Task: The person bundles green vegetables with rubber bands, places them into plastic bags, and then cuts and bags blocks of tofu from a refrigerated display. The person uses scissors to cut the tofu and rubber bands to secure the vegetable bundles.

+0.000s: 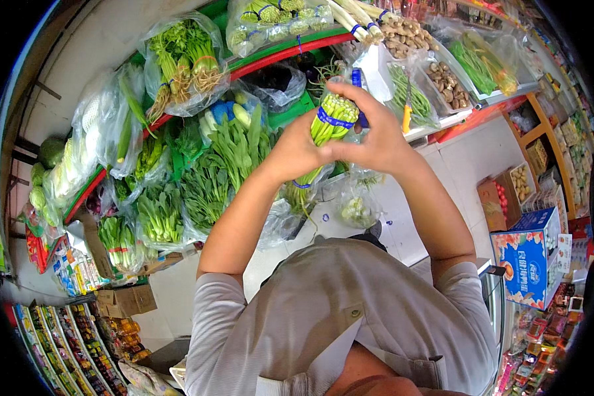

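Observation:
A bundle of green stems (337, 119) is held upright before me, its pale cut ends facing up. Blue printed tape (334, 120) goes round it just below those ends, and a second blue band (302, 184) circles it lower down. My left hand (297, 146) is closed round the stems from the left. From the right, my right hand (373, 131) curls about the same bundle, its thumb across the stems and its index finger by the cut ends. More blue material (357, 77) shows behind the right fingers; what it belongs to is hidden.
Leafy greens (203, 185) in plastic bags fill the rack at left, under bagged celery (198, 62). An orange-handled knife (407, 116) rests by green beans (408, 94). Ginger (407, 37) and mushrooms (448, 85) lie beyond. A blue carton (524, 262) stands at right.

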`<state>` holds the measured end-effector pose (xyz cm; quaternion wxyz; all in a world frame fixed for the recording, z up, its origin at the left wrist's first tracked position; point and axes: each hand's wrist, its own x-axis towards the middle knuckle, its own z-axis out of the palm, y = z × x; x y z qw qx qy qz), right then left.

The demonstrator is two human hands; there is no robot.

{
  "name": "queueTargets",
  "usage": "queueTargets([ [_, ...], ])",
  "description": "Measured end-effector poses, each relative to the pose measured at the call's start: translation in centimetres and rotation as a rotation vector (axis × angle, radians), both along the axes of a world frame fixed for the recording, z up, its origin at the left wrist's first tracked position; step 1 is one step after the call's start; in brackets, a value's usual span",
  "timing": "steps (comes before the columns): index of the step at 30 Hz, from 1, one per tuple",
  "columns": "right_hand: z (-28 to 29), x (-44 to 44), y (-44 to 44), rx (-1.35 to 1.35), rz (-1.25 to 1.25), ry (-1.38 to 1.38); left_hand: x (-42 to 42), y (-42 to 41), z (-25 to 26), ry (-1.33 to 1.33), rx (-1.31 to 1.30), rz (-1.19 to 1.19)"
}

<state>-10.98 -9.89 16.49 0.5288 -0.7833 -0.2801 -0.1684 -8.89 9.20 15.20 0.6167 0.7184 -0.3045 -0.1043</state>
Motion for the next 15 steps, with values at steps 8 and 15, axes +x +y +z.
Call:
queueTargets([
  [8, -1.6, -0.6, -1.0, -0.001, 0.043, 0.083, -0.4, -0.7, -0.9, 0.063, 0.081, -0.027],
  [15, -2.6, -2.2, -3.0, 0.058, -0.101, 0.102, -0.1, -1.0, -0.7, 0.11, -0.01, -0.055],
])
